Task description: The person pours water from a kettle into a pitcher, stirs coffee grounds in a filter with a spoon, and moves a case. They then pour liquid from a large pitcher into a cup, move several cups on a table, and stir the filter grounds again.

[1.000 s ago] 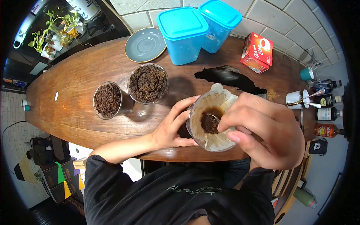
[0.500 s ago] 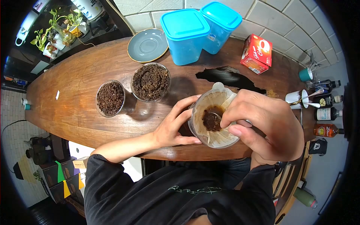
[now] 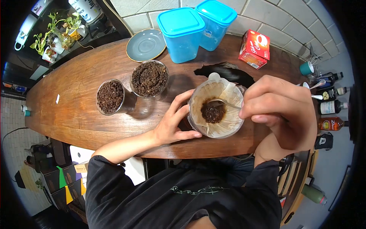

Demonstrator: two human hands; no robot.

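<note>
A clear container (image 3: 194, 121) lined with a stained paper filter (image 3: 225, 128) stands near the table's front edge. Dark wet grounds (image 3: 212, 112) lie at the bottom of the filter. My left hand (image 3: 170, 119) curves round the container's left side, thumb and fingers apart on its wall. Above the filter's right rim, my right hand (image 3: 274, 108) pinches the handle of a metal spoon (image 3: 228, 104), whose tip reaches down into the grounds. To the left stand two glasses filled with dark brown crumbly matter, a larger one (image 3: 149, 78) and a smaller one (image 3: 110, 97).
Behind are a grey saucer (image 3: 146, 45), two blue lidded containers (image 3: 182, 44) (image 3: 214, 28) and a red box (image 3: 254, 49). A dark hole-like patch (image 3: 225, 72) marks the wooden table (image 3: 76, 114). Bottles (image 3: 331, 123) line the right side.
My right hand has lifted and drawn back to the right, so the spoon now shows in the filter. The whole view has shifted slightly.
</note>
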